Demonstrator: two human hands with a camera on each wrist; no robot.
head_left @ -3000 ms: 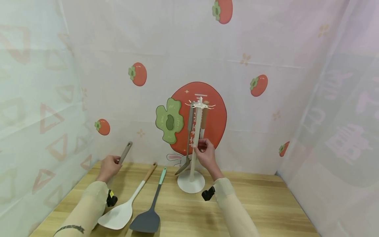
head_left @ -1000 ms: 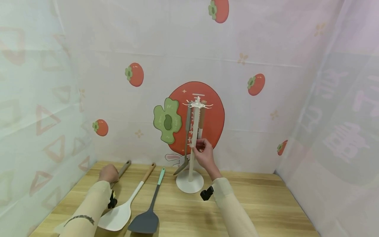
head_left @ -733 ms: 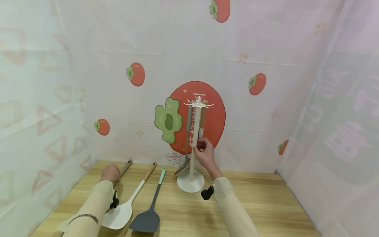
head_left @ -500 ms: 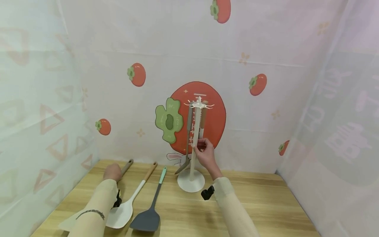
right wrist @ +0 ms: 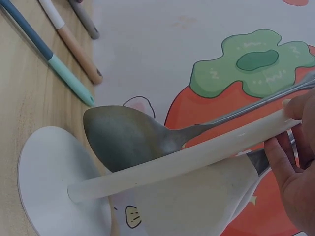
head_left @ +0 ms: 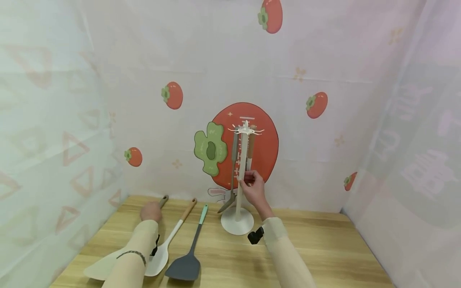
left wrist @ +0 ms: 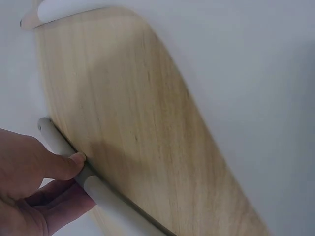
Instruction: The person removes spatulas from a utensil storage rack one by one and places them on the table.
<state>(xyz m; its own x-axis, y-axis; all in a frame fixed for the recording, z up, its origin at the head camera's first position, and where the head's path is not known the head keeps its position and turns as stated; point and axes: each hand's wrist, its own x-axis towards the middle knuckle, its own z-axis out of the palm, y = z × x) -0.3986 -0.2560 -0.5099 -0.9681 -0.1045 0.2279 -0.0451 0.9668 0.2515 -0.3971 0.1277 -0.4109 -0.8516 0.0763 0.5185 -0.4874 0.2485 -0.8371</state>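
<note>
At the left of the table, my left hand pinches a long-handled spatula by its grey handle, thumb on top and fingers beneath. The spatula's pale blade shows on the far side of my sleeve, and the forearm hides its middle. With thumb and fingers, my right hand holds the white pole of an upright utensil stand, whose round base is on the table. From its hooked top hang a metal ladle-like utensil and a wooden-handled utensil with a pale head.
Between my hands lie a white spatula with a wooden handle and a dark grey spatula with a mint handle, both pointing to the back. A printed curtain encloses the back and sides of the wooden table.
My left hand has lowered the grey-handled spatula from a raised tilt to the tabletop and slid it rightward, closer to the white spatula. My right hand stays on the pole.
</note>
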